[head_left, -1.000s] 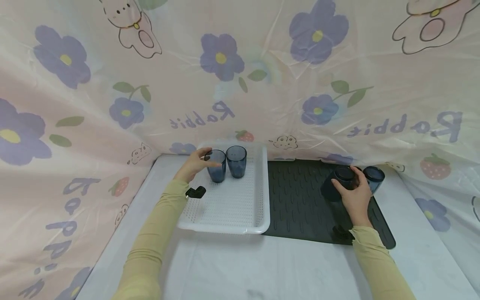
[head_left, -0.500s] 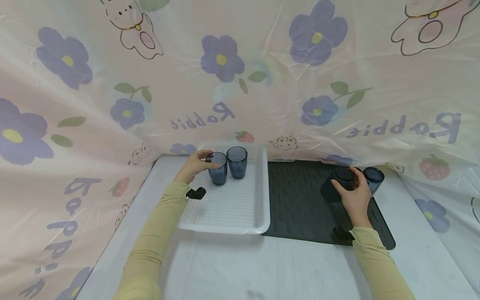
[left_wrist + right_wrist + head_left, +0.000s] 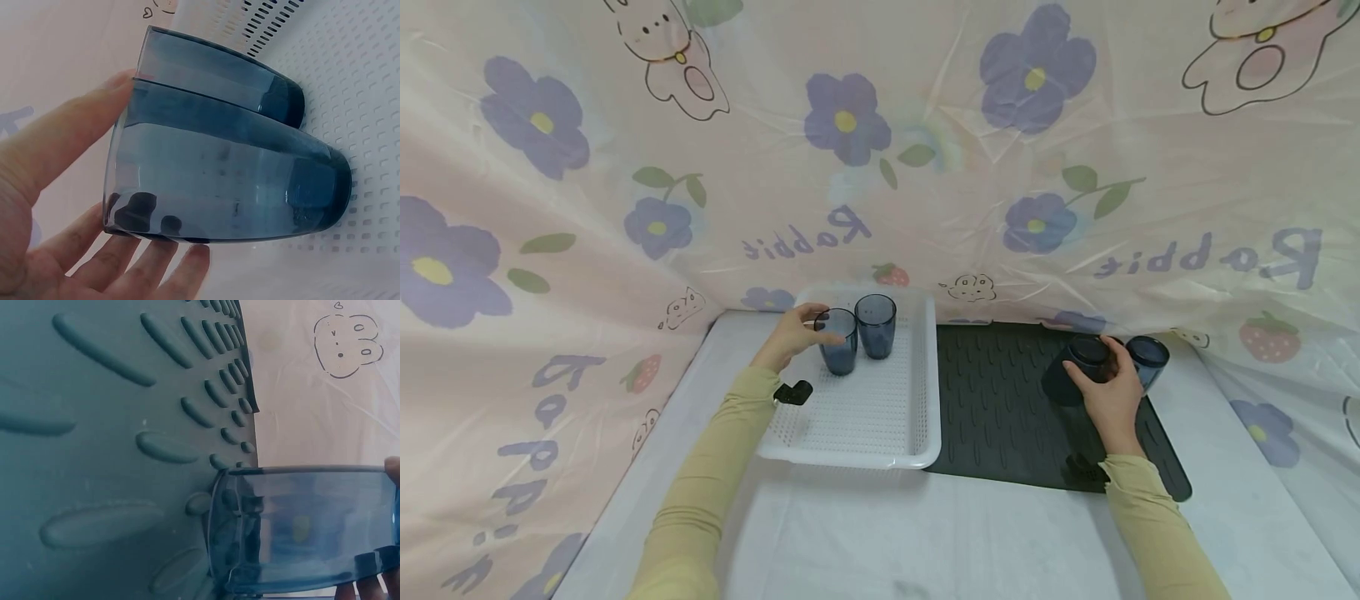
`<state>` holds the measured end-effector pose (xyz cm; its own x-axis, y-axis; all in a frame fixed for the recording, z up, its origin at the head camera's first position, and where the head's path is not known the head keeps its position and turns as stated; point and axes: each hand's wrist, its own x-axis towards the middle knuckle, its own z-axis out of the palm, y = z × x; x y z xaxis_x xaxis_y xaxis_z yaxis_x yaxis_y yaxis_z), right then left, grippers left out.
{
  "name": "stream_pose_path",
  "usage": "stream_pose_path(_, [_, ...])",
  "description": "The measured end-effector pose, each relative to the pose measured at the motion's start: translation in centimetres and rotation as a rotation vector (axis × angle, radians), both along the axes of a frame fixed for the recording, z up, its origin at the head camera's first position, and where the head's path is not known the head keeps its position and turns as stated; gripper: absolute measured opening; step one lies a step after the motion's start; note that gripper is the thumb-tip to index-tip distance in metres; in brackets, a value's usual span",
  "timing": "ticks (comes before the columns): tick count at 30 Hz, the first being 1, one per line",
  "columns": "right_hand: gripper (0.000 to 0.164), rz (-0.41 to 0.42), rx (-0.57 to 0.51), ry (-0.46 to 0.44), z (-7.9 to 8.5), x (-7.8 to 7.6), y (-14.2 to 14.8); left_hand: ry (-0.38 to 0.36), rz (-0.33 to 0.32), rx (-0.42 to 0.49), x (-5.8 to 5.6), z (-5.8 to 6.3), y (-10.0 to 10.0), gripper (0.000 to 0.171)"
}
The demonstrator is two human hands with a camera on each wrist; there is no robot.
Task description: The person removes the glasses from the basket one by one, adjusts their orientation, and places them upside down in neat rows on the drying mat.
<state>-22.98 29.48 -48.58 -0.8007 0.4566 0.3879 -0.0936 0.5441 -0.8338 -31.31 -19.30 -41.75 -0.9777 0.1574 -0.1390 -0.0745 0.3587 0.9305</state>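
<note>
My left hand (image 3: 791,337) grips a blue-tinted glass (image 3: 838,343) near its rim, thumb on one side and fingers on the other. That glass is upright inside the white perforated basket (image 3: 850,457); whether its base touches the basket floor I cannot tell. A second blue glass (image 3: 877,327) stands close beside it, also showing behind it in the left wrist view. At the right, my right hand (image 3: 1111,398) holds a dark blue glass (image 3: 306,531), wider at the mat end and seemingly upside down, on the black mat (image 3: 992,400). Another glass (image 3: 1148,353) stands just right of that hand.
The basket's right wall adjoins the mat's left edge. Both lie on a white-covered table (image 3: 880,525). A printed curtain (image 3: 925,192) with flowers and rabbits rises close behind them and along the sides.
My left hand and its glass have shifted slightly toward the front of the basket and to the right. The right hand and its glass have stayed in place.
</note>
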Motion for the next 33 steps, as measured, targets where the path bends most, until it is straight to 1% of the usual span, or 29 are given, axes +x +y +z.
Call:
stream_pose_path(4, [0.07, -0.005, 0.004, 0.002, -0.1, 0.0, 0.1, 0.016, -0.012, -0.012, 0.2, -0.1, 0.1, 0.085])
stream_pose_path(9, [0.07, -0.003, 0.004, -0.003, 0.0, 0.1, 0.1, 0.037, -0.007, -0.035, 0.6, -0.1, 0.3, 0.084])
stream_pose_path(14, [0.071, 0.006, 0.007, -0.013, 0.2, 0.2, 0.1, 0.072, 0.004, -0.094, 1.0, -0.1, 0.7, 0.083])
stream_pose_path(19, [0.072, 0.009, 0.011, -0.024, 0.5, 0.2, 0.3, 0.1, 0.022, -0.157, 1.4, 0.0, 1.1, 0.078])
stream_pose_path(23, [0.072, 0.017, 0.013, -0.023, 0.5, 0.1, 0.3, 0.128, 0.029, -0.189, 1.9, 0.0, 1.3, 0.077])
stream_pose_path(28, [0.072, 0.021, 0.012, -0.027, 0.4, 0.0, 0.3, 0.138, 0.034, -0.228, 2.4, 0.1, 1.5, 0.079])
stream_pose_path(33, [0.072, 0.02, 0.01, -0.019, 0.3, 0.1, 0.4, 0.148, 0.019, -0.255, 2.8, 0.2, 1.7, 0.08])
